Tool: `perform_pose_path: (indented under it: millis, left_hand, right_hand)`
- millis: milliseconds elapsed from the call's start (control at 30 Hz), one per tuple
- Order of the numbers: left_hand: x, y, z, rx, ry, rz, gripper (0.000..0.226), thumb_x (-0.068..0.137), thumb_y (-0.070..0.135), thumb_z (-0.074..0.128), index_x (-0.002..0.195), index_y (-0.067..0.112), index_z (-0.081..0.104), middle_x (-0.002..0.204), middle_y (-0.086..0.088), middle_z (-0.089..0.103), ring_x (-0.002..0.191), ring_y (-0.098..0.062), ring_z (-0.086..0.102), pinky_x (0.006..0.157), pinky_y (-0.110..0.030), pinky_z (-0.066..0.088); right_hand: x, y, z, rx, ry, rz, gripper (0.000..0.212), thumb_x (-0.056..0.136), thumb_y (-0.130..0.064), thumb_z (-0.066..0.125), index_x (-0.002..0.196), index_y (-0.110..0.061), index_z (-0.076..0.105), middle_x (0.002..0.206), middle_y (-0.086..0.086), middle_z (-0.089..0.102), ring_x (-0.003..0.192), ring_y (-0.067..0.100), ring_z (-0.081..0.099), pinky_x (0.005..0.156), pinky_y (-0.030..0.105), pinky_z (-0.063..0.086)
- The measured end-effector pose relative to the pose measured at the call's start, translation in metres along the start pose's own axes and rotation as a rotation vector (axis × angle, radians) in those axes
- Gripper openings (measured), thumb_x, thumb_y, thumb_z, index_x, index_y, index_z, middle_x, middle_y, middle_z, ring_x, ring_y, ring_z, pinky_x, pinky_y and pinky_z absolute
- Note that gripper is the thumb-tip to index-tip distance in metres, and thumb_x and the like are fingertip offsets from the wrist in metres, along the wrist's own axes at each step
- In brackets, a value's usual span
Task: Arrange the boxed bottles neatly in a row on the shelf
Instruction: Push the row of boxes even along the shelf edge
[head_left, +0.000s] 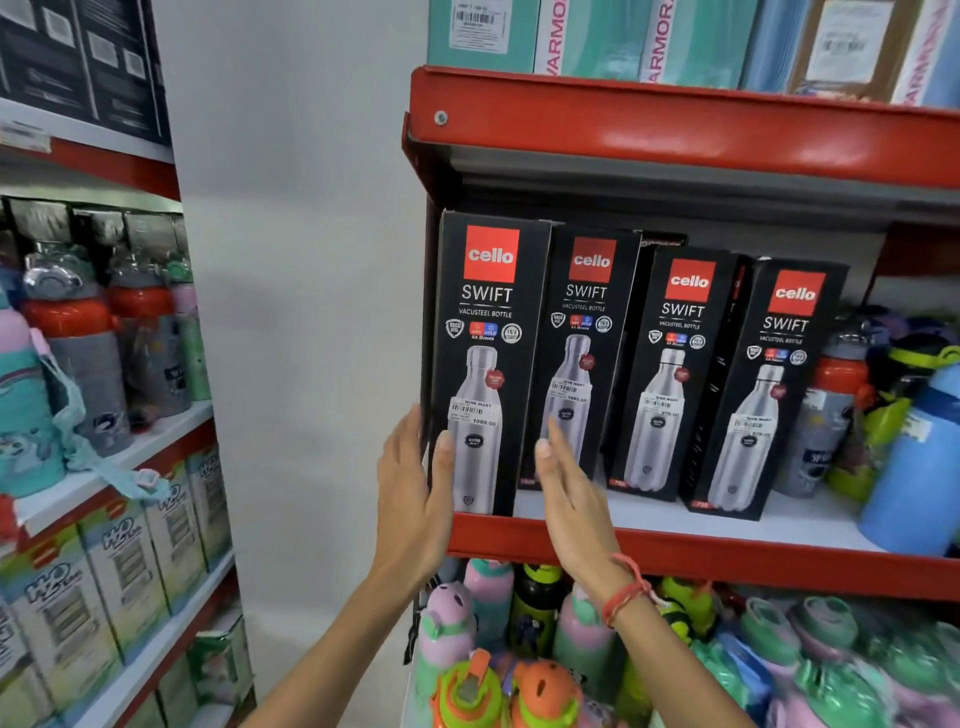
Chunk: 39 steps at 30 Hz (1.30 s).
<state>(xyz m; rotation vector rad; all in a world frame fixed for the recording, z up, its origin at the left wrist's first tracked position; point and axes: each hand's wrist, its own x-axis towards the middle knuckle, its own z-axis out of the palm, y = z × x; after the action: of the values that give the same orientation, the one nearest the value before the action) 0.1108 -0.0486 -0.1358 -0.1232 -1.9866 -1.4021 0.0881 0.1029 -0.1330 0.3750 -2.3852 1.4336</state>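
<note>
1. Head view: four black boxed bottles stood upright on a white shelf (649, 514) with a red front edge, each box printed with a red brand square, the word SWIFT and a steel bottle picture.
2. The leftmost box (485, 364) sat at the shelf's left end, closest to the front edge; it is the landmark here.
3. Just right of it, touching or nearly so, stood the second box (582, 358), set slightly further back.
4. Further right stood the third box (670, 374), with a dark gap between it and the second.
5. Rightmost was the fourth box (763, 389), angled so its left side face showed.
6. The left hand (415, 499) lay flat against the landmark box's left side, thumb on its front face, fingers straight; its grip was wide, pressing rather than closed around anything.
7. The right hand (566, 488) was raised just right of the landmark box, before the second box's lower part, fingers extended and wide; contact cannot be told.
8. A red thread bracelet (626, 592) circled the right wrist.
9. Right of the fourth box, loose coloured bottles (893, 415) crowded the shelf.
</note>
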Motion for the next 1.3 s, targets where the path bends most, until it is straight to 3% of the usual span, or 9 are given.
perform_pose_path:
  millis: [67, 167, 333, 467, 733, 967, 1067, 1167, 1300]
  left_hand:
    - [-0.002, 0.009, 0.014, 0.033, 0.069, 0.076, 0.054, 0.095, 0.049, 0.032, 0.144, 0.027, 0.031, 0.150, 0.006, 0.029, 0.140, -0.008, 0.025, 0.116, -0.030, 0.025]
    - [-0.006, 0.022, 0.041, -0.009, 0.114, 0.118, 0.050, 0.095, 0.044, 0.035, 0.142, 0.028, 0.036, 0.156, 0.004, 0.011, 0.145, -0.006, 0.009, 0.118, -0.026, 0.016]
    - [-0.017, 0.038, 0.085, -0.043, -0.051, 0.352, 0.053, 0.098, 0.031, 0.038, 0.148, 0.020, 0.024, 0.160, 0.006, 0.011, 0.147, -0.005, 0.009, 0.116, -0.017, 0.012]
    - [-0.012, 0.037, 0.117, -0.170, -0.259, 0.046, 0.056, 0.096, 0.053, 0.025, 0.144, 0.044, -0.003, 0.159, 0.019, -0.007, 0.143, 0.008, -0.006, 0.116, -0.015, 0.002]
    - [0.015, 0.018, 0.147, -0.198, -0.208, -0.416, 0.086, 0.081, 0.072, 0.008, 0.151, 0.025, -0.003, 0.162, 0.004, 0.001, 0.147, -0.011, 0.003, 0.119, -0.035, 0.004]
    - [0.001, 0.031, 0.130, -0.174, -0.240, -0.443, 0.098, 0.070, 0.089, 0.006, 0.151, 0.032, 0.008, 0.161, 0.007, 0.008, 0.147, -0.012, 0.007, 0.121, -0.043, 0.007]
    - [-0.016, 0.045, 0.113, -0.193, -0.318, -0.430, 0.084, 0.079, 0.078, 0.004, 0.150, 0.033, 0.007, 0.159, 0.012, 0.006, 0.141, -0.001, 0.006, 0.116, -0.032, 0.003]
    - [-0.023, 0.052, 0.099, -0.197, -0.357, -0.410, 0.079, 0.080, 0.074, 0.002, 0.148, 0.034, 0.005, 0.155, 0.015, 0.008, 0.126, 0.006, 0.010, 0.113, -0.030, 0.006]
    - [-0.023, 0.046, 0.091, -0.156, -0.371, -0.404, 0.089, 0.072, 0.082, 0.004, 0.148, 0.035, 0.005, 0.158, 0.014, 0.007, 0.136, 0.003, 0.010, 0.120, -0.037, 0.006]
  right_hand:
    - [0.008, 0.009, -0.012, 0.100, 0.092, 0.012, 0.054, 0.092, -0.054, 0.026, 0.144, -0.039, 0.027, 0.146, -0.010, 0.041, 0.129, 0.009, 0.044, 0.101, 0.022, 0.035]
    - [0.020, 0.025, -0.027, 0.235, 0.132, 0.064, 0.058, 0.090, -0.058, 0.029, 0.142, -0.034, 0.033, 0.148, -0.012, 0.037, 0.136, 0.009, 0.034, 0.114, 0.035, 0.028]
    - [0.027, 0.046, -0.047, 0.285, 0.124, 0.135, 0.060, 0.088, -0.057, 0.030, 0.142, -0.030, 0.034, 0.148, -0.004, 0.039, 0.135, 0.012, 0.037, 0.114, 0.037, 0.029]
    - [0.035, 0.053, -0.059, 0.277, 0.056, 0.160, 0.059, 0.092, -0.055, 0.029, 0.145, -0.028, 0.029, 0.152, -0.006, 0.032, 0.139, 0.009, 0.029, 0.114, 0.028, 0.020]
    - [0.054, 0.051, -0.066, 0.272, -0.182, 0.236, 0.065, 0.088, -0.066, 0.019, 0.147, -0.041, 0.006, 0.156, -0.018, 0.012, 0.144, 0.010, 0.011, 0.113, 0.032, 0.008]
    - [0.035, 0.053, -0.084, 0.108, -0.245, 0.164, 0.061, 0.089, -0.065, 0.016, 0.145, -0.046, 0.004, 0.152, -0.018, 0.023, 0.141, 0.016, 0.025, 0.106, 0.033, 0.023]
    - [0.018, 0.053, -0.092, 0.116, -0.252, 0.137, 0.058, 0.087, -0.067, 0.018, 0.142, -0.053, 0.005, 0.151, -0.020, 0.022, 0.140, 0.016, 0.028, 0.107, 0.032, 0.026]
    - [0.005, 0.048, -0.096, 0.084, -0.236, 0.125, 0.055, 0.088, -0.066, 0.019, 0.140, -0.056, 0.010, 0.150, -0.002, 0.036, 0.131, 0.028, 0.043, 0.104, 0.036, 0.035]
    - [-0.003, 0.045, -0.094, 0.031, -0.156, 0.115, 0.051, 0.089, -0.064, 0.021, 0.139, -0.056, 0.016, 0.134, 0.024, 0.050, 0.119, 0.038, 0.049, 0.102, 0.050, 0.036]
